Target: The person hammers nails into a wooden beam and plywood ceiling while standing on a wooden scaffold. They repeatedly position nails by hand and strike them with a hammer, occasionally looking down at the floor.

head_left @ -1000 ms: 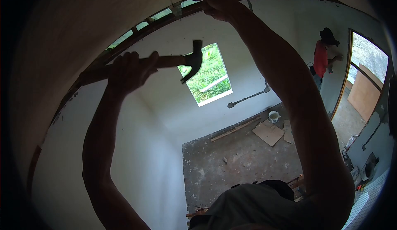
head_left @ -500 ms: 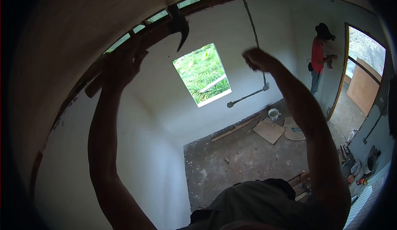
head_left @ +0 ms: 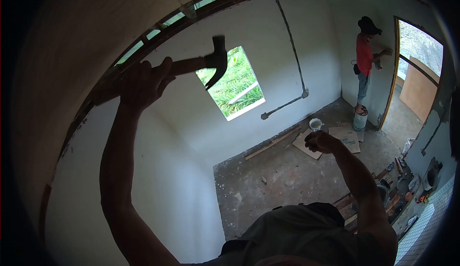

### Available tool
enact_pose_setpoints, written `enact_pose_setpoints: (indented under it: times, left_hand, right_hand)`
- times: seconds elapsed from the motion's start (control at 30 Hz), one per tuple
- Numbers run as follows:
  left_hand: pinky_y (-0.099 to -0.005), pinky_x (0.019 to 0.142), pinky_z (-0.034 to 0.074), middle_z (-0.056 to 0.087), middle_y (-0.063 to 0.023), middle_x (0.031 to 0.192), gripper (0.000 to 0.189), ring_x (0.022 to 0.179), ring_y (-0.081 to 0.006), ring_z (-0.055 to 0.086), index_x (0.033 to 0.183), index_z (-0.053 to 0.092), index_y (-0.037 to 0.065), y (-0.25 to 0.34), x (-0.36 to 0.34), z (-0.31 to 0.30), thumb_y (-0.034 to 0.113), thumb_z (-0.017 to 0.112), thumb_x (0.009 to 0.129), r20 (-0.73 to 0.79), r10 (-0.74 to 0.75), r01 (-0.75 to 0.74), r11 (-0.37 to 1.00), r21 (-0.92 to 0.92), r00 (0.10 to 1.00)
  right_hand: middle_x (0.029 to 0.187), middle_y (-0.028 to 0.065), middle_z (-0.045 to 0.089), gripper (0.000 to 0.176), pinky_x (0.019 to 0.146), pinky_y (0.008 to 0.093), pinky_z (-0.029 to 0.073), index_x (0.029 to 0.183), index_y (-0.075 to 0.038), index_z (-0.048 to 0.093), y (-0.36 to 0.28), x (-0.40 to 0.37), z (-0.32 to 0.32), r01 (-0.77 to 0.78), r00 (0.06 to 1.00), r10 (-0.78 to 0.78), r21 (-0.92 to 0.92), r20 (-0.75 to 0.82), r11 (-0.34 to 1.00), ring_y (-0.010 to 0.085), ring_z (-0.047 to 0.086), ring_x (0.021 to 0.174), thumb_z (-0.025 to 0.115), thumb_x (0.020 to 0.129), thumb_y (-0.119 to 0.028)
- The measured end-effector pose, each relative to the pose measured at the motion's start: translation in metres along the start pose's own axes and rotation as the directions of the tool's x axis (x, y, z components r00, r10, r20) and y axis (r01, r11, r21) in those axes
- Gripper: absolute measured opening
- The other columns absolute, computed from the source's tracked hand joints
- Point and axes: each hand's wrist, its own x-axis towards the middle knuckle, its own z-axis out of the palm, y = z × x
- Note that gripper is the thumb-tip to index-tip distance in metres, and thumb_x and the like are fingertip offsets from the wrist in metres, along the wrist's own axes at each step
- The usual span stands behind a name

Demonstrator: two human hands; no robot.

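A claw hammer [head_left: 219,60] is gripped by its wooden handle in my left hand [head_left: 143,85], raised at the upper left. Its dark head stands out in front of the window, claw curving down, apart from the ceiling panel [head_left: 110,14]. My right hand [head_left: 322,142] is lowered over the floor, far from the hammer. Its fingers are curled together, and whatever they may hold is too small or hidden to name.
In red, a co-worker [head_left: 364,55] stands on a bucket [head_left: 360,121] beside the doorway [head_left: 416,74]. Below are a white pail [head_left: 315,124], cardboard pieces [head_left: 346,137] and a wood strip [head_left: 273,143]. Tools and timber clutter the right side. A window [head_left: 244,86] opens in the far wall.
My right hand has dropped from near the wall groove to above the cardboard. The hammer head has come down from the ceiling edge to in front of the window.
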Motion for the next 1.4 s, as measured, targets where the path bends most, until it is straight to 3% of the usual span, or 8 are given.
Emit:
enact_pose_setpoints:
  times: [0.33,0.57,0.67,0.73,0.9,0.93,0.97,1.4]
  left_hand:
    - [-0.0445,0.069,0.051,0.065,-0.015,0.084,0.045,0.077,-0.0351,0.063,0.125,0.051,0.012,-0.009,0.001,0.019,0.038,0.056,0.088,-0.277,0.002,-0.018,0.998,-0.053,0.961]
    - [-0.0431,0.069,0.051,0.063,-0.0144,0.09,0.048,0.079,-0.0323,0.062,0.127,0.05,0.012,0.024,-0.014,0.03,0.043,0.052,0.09,0.042,-0.348,0.351,0.924,-0.155,0.936]
    - [-0.0427,0.077,0.05,0.061,-0.0185,0.103,0.047,0.091,-0.0361,0.061,0.126,0.05,0.007,0.088,-0.064,0.042,0.034,0.058,0.089,0.133,-0.276,0.307,0.855,-0.417,0.952]
    - [-0.0411,0.082,0.049,0.062,-0.0175,0.107,0.046,0.096,-0.0343,0.061,0.124,0.052,0.005,0.158,-0.12,0.055,0.031,0.061,0.087,0.266,-0.23,0.348,0.713,-0.609,0.936]
    - [-0.0373,0.068,0.05,0.065,-0.0134,0.086,0.03,0.078,-0.0276,0.063,0.109,0.058,0.005,0.393,-0.312,0.089,0.028,0.056,0.09,0.539,0.266,0.571,-0.057,-0.819,0.799]
    - [-0.0367,0.066,0.049,0.063,-0.0139,0.074,0.03,0.071,-0.0255,0.061,0.103,0.06,0.002,0.425,-0.327,0.066,0.028,0.058,0.089,0.863,0.429,0.843,0.33,-0.425,0.267]
    - [-0.0364,0.066,0.047,0.062,-0.0136,0.07,0.03,0.069,-0.0227,0.059,0.099,0.062,0.001,0.454,-0.372,0.05,0.029,0.058,0.088,0.865,0.491,0.971,0.141,-0.192,0.1]
    - [-0.0425,0.071,0.05,0.067,-0.0156,0.08,0.042,0.075,-0.0311,0.064,0.095,0.065,0.001,0.532,-0.311,-0.048,0.039,0.063,0.079,0.652,0.758,0.801,0.375,-0.467,0.025]
  right_hand:
    - [0.073,0.0138,0.057,0.016,0.044,0.0294,0.043,0.097,0.007,0.051,0.054,-0.016,0.002,-0.113,0.99,0.106,-0.083,-0.09,0.99,0.0182,0.053,0.052,0.041,0.089,-0.002]
    - [0.078,0.0139,0.063,0.016,0.054,0.0302,0.048,0.089,0.005,0.059,0.097,-0.054,0.012,-0.094,0.995,0.093,-0.013,-0.046,0.995,0.0187,0.058,0.059,0.052,0.088,-0.01]
    - [0.064,0.0065,0.057,0.021,0.053,0.0302,0.046,0.071,0.0,0.056,0.13,-0.083,0.011,0.547,0.835,-0.407,-0.629,0.369,0.552,0.0132,0.055,0.057,0.049,0.087,-0.012]
    - [0.065,0.0055,0.056,0.017,0.05,0.0308,0.045,0.075,-0.003,0.057,0.18,-0.11,0.025,0.017,0.983,-0.035,0.103,0.178,0.995,0.0142,0.054,0.056,0.053,0.087,-0.014]
    - [0.066,0.002,0.052,0.015,0.044,0.0278,0.038,0.078,-0.006,0.052,0.208,-0.194,0.066,-0.245,0.95,0.293,0.332,-0.105,0.911,0.0117,0.047,0.051,0.051,0.088,-0.017]
    - [0.064,-0.0007,0.049,0.015,0.044,0.0261,0.035,0.077,-0.008,0.052,0.221,-0.206,0.07,-0.209,0.956,0.27,0.387,-0.112,0.898,0.0097,0.045,0.051,0.05,0.089,-0.016]
    - [0.064,-0.0016,0.048,0.017,0.047,0.0257,0.036,0.077,-0.008,0.052,0.229,-0.218,0.072,-0.206,0.956,0.272,0.403,-0.113,0.892,0.009,0.044,0.053,0.05,0.091,-0.018]
    - [0.07,-0.0004,0.055,0.019,0.056,0.0255,0.04,0.084,-0.005,0.055,0.205,-0.284,-0.094,-0.366,0.842,0.456,0.315,-0.289,0.876,0.0092,0.05,0.059,0.05,0.093,-0.022]
